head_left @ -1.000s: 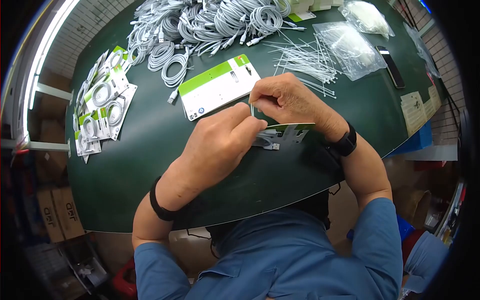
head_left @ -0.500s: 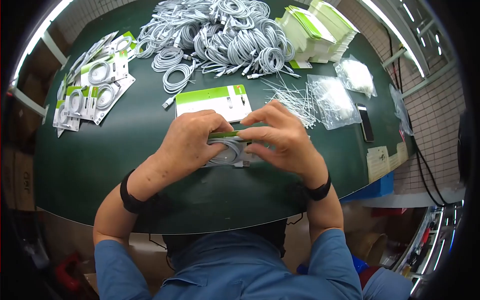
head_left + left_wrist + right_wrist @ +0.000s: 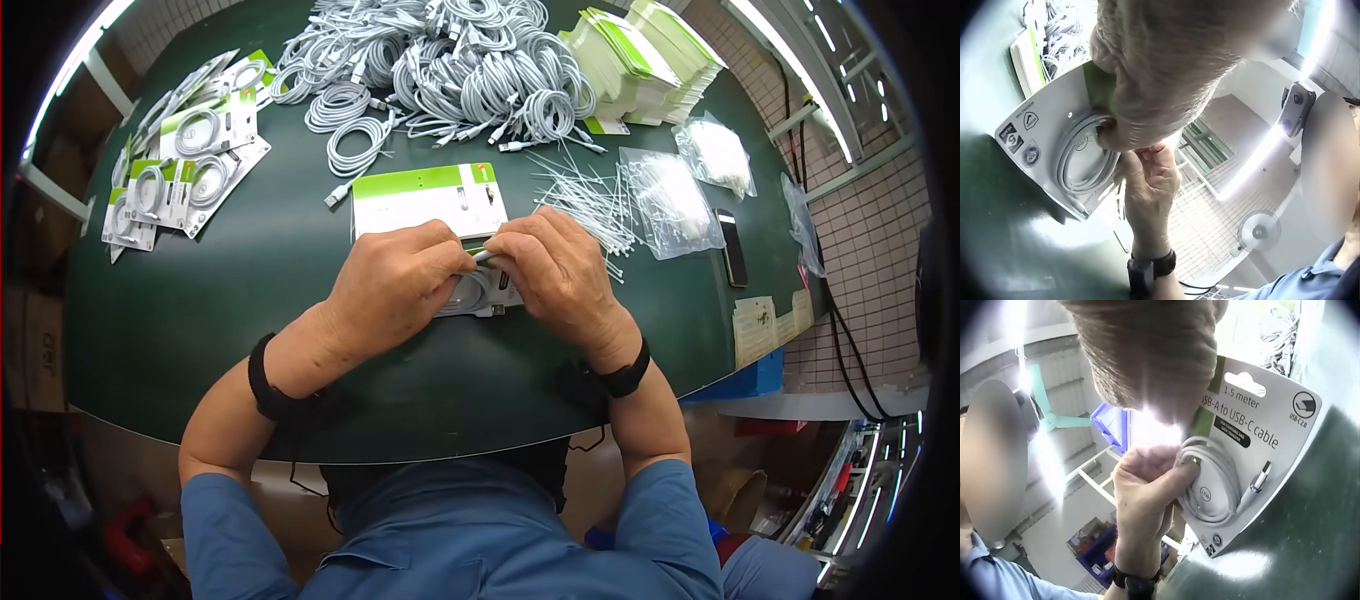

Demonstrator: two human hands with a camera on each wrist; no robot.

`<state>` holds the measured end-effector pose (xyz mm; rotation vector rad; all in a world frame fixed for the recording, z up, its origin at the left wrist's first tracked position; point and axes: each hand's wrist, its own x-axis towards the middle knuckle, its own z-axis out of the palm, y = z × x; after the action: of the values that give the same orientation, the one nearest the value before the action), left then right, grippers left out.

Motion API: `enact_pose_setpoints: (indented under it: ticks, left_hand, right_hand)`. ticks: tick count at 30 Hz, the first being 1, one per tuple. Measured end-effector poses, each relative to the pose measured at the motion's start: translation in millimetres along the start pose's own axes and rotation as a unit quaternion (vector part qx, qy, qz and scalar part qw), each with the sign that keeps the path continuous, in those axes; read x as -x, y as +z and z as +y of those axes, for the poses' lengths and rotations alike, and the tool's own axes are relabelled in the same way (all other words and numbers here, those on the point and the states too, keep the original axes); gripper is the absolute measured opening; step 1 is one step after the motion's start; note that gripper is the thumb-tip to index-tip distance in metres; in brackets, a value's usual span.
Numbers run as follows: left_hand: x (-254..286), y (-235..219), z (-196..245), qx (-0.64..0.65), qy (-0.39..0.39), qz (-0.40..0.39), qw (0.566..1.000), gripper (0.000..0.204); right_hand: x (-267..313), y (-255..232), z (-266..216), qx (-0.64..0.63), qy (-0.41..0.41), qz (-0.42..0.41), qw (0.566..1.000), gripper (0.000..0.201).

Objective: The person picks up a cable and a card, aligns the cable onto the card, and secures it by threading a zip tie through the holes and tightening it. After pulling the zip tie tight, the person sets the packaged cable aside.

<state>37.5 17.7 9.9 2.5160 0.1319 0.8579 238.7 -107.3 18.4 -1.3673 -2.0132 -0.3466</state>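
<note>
Your left hand (image 3: 395, 285) and right hand (image 3: 555, 270) meet over the near middle of the green table (image 3: 250, 300), both curled round one backing card (image 3: 1047, 134) with a coiled white cable (image 3: 1213, 481) fixed to it. The left wrist view shows your left fingers hooked into the coil while the card's lower edge rests on the table; the right wrist view shows your left thumb pressed on the coil and the print "USB-A to USB-C cable" on the card. From the head view your hands cover most of the card, so exactly where your right fingertips pinch it is hard to make out.

Just beyond your hands lies a blank card (image 3: 428, 198) with a green top band, face up. To its right a loose scatter of cable ties (image 3: 585, 195) spills beside a clear plastic bag (image 3: 668, 200) holding more white ties; a second clear bag (image 3: 715, 152) further right holds something white that cannot be made out. A dark phone (image 3: 733, 260) lies near the bags. At the far edge sits a heap of coiled cables (image 3: 450, 70), partly cut off by the frame, with a stack of cards (image 3: 640, 55) to its right. Finished packs (image 3: 185, 165) are spread at the far left
</note>
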Motion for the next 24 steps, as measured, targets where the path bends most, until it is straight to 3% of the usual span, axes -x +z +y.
enact_pose_setpoints:
  ticks: [7,11,14,24]
  left_hand:
    - [-1.2,2.2,3.4,-0.047,0.023,0.041,0.998,0.013]
    - [-5.8,-0.5,1.8,-0.053,0.027,0.086,0.995,0.01]
    - [-9.0,-7.1,-0.4,-0.014,-0.027,0.099,0.995,0.011]
    - [-4.4,12.9,2.5,-0.009,-0.003,0.104,0.995,0.015]
  right_hand:
    - [1.7,3.2,0.4,-0.006,0.034,0.019,0.999,0.028]
    - [-6.4,-6.4,-4.7,0.028,0.029,0.124,0.991,0.034]
    - [-5.0,-12.6,-16.6,0.066,0.017,0.112,0.991,0.039]
    - [8.5,26.0,-15.9,0.086,0.035,0.078,0.993,0.033]
